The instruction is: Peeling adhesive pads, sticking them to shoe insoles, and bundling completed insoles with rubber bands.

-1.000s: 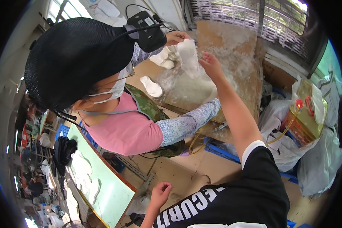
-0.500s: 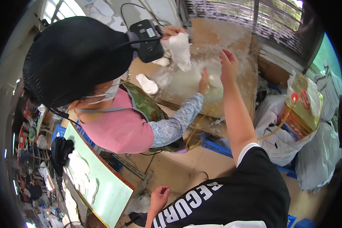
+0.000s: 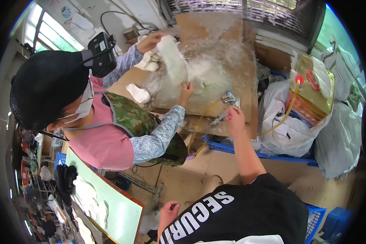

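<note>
My right arm runs up from my black shirt toward twelve o'clock, elbow nearly straight, and my right hand (image 3: 236, 116) sits at the near edge of the bench (image 3: 215, 24). Its fingers are curled downward; whether that grip is closed on anything I cannot tell. Just at eleven o'clock of it lies a metal spray tool (image 3: 228, 101) with a yellow hose (image 3: 199, 122) looping off the bench edge toward seven o'clock. My left hand (image 3: 169, 211) hangs low at six o'clock, fingers loosely bent, its grip narrow and holding nothing.

At three o'clock stands a gold rectangular can (image 3: 313, 91) with a red cap, resting on white sacks (image 3: 288, 122). A pale green board (image 3: 110, 203) carrying white moulded pieces leans at seven o'clock.

A co-worker in a pink top and camouflage apron fills nine o'clock; that person's hands press a white fibrous piece (image 3: 173, 61) on the bench at twelve o'clock. Bare wooden floor (image 3: 183, 187) lies open between us; a blue crate (image 3: 232, 148) borders the bench foot.
</note>
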### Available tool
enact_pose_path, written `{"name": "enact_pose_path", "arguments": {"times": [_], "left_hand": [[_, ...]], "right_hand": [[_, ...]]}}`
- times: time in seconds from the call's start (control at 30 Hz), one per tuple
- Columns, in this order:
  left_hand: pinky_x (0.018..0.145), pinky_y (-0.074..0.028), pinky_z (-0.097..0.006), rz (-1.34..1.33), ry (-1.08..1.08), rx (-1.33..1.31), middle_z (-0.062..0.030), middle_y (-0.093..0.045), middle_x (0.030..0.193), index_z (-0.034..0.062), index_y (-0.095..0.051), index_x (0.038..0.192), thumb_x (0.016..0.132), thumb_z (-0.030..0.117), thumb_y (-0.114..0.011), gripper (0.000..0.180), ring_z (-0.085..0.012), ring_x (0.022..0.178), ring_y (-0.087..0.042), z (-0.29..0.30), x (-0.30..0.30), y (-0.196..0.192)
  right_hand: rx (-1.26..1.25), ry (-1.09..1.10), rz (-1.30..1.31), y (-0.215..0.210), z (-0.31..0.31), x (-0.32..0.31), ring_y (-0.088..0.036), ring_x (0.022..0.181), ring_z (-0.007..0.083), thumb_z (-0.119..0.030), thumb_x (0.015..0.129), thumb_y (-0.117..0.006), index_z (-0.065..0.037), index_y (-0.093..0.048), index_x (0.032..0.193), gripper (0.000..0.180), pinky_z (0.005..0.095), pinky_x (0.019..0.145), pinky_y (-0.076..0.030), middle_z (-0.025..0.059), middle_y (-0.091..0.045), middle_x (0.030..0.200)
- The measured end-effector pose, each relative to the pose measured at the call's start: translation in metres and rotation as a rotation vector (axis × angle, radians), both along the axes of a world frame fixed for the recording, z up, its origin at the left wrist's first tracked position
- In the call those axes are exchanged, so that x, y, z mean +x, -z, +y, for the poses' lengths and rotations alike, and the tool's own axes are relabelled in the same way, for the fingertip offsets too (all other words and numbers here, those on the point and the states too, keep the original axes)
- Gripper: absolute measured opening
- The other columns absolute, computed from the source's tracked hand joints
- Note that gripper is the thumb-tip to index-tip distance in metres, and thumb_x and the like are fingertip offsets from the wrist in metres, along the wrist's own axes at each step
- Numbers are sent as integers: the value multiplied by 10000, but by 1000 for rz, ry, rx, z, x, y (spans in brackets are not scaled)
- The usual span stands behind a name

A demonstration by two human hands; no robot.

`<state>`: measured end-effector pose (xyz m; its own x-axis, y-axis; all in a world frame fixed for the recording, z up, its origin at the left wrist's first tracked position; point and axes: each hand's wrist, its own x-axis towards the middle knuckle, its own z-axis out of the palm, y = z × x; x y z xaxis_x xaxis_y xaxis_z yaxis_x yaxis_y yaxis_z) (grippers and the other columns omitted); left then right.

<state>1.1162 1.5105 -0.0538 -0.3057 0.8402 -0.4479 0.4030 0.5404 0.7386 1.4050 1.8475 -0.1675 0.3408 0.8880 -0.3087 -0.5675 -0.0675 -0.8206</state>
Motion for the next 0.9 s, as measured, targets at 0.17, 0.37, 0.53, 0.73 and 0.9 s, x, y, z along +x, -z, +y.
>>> {"name": "enact_pose_path", "arguments": {"times": [0.17, 0.37, 0.53, 0.73, 0.9], "left_hand": [[631, -476, -244, -1, 26, -14, -69, -647, 745, -18, -622, 895, 827, 93, -639, 132, -101, 678, -589, 6, 2, -6], [628, -476, -250, 7, 83, -55, -74, -646, 741, -21, -626, 894, 825, 96, -634, 136, -108, 677, -590, 13, 2, -10], [632, -479, -261, 33, 117, -59, -86, -644, 740, -15, -632, 911, 818, 125, -640, 169, -119, 676, -593, 18, 1, -10], [641, -481, -268, 36, 146, -103, -98, -647, 754, -22, -630, 920, 823, 134, -633, 184, -130, 687, -600, 21, -1, -11], [644, -482, -270, 51, 166, -126, -107, -649, 768, -28, -628, 926, 826, 138, -632, 193, -136, 694, -605, 24, 3, -17]], "right_hand": [[-47, -107, 82, -4, -11, -7, -595, 737, 125, -184, 867, -594, -105, -558, 957, 125, 265, 645, -478, 32, -630, 854], [-93, -132, 114, -13, -25, 3, -589, 750, 124, -202, 866, -596, -103, -559, 976, 153, 271, 663, -456, 40, -636, 875], [-114, -121, 120, 0, -30, 15, -587, 762, 147, -188, 878, -582, -93, -550, 983, 145, 285, 670, -467, 48, -626, 892], [-121, -64, 161, 6, -38, 28, -580, 735, 130, -196, 874, -579, -87, -558, 996, 165, 267, 641, -459, 41, -625, 873], [-116, -8, 27, 16, -36, 40, -574, 720, 118, -198, 879, -573, -90, -560, 986, 152, 271, 629, -458, 33, -617, 853]]}}
